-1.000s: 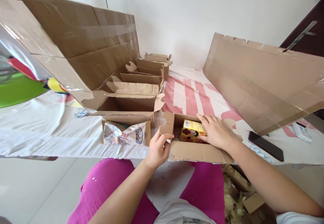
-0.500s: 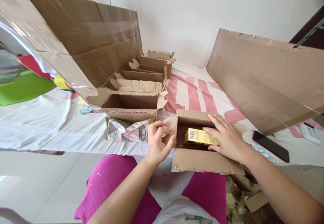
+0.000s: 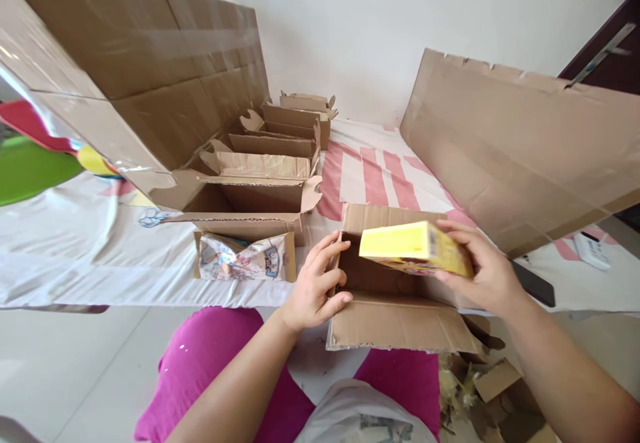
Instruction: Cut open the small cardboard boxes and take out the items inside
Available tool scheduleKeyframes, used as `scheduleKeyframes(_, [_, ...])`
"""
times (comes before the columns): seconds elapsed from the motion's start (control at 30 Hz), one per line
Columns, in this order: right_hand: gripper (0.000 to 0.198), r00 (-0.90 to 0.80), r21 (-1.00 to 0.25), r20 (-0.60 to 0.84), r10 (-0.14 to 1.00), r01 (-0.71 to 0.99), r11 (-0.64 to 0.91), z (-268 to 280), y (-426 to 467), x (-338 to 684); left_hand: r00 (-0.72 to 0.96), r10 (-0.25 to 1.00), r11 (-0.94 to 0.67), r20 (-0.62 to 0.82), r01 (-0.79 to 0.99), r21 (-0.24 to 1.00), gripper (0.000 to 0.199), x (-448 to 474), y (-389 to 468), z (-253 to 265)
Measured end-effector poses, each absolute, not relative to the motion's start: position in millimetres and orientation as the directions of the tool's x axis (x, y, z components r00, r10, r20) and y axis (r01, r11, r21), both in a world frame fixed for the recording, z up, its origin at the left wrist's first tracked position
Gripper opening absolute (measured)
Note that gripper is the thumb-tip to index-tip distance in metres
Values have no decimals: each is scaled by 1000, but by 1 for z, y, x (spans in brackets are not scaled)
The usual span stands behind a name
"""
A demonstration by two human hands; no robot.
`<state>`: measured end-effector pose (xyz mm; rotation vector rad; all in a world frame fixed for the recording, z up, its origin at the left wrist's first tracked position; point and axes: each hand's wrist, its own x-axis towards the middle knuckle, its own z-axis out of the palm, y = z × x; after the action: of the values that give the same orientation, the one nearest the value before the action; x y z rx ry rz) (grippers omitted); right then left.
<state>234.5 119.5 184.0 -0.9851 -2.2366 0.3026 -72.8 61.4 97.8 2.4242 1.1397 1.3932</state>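
My right hand (image 3: 475, 263) grips a small yellow printed box (image 3: 400, 241) by its right end. The yellow box hangs tilted over the mouth of an open cardboard box (image 3: 400, 323). My left hand (image 3: 320, 279) is closed over the left end of that cardboard box, its fingers curled on the edge. The near flap of the box is folded outward towards my lap. Left of my left hand lies a shiny printed packet (image 3: 245, 256) on a small cardboard piece.
A row of open cardboard boxes (image 3: 250, 197) runs back along the left. Tall cardboard panels stand left (image 3: 150, 63) and right (image 3: 515, 143). A dark phone (image 3: 534, 284) lies at the right on the white and pink cloth (image 3: 355, 169). Cardboard scraps (image 3: 500, 383) are on the floor.
My right hand has lifted the yellow box up out of the cardboard box and turned it. My left hand has closed onto the cardboard box's left edge.
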Motion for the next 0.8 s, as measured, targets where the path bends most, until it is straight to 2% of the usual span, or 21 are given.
scheduleKeyframes(0.1, [51,-299,-713,498,814,393,581,173,120,251,314,666,-720,677,506,474,46,-73,63,98])
scheduleKeyframes(0.17, [56,-167,-837,475,864,218,502,160,121,256,323,669,-726,669,479,494,48,-73,64,99])
scheduleKeyframes(0.23, [62,-13,-892,451,892,13,451,149,122,256,333,676,-725,657,455,516,54,-74,66,99])
scheduleKeyframes(0.3, [65,102,-894,403,909,-167,415,140,125,252,350,697,-711,625,450,540,60,-74,67,98])
scheduleKeyframes(0.37, [61,165,-881,352,921,-274,386,133,128,245,371,723,-689,584,460,560,65,-75,69,97])
scheduleKeyframes(0.57, [56,231,-911,147,962,-347,223,108,136,232,365,763,-642,533,516,567,71,-73,73,88])
scheduleKeyframes(0.67, [52,216,-917,59,975,-374,138,101,136,233,307,779,-613,546,553,564,57,-67,74,82])
scheduleKeyframes(0.8, [55,176,-929,64,982,-350,123,100,133,238,228,768,-602,599,577,552,40,-60,74,77])
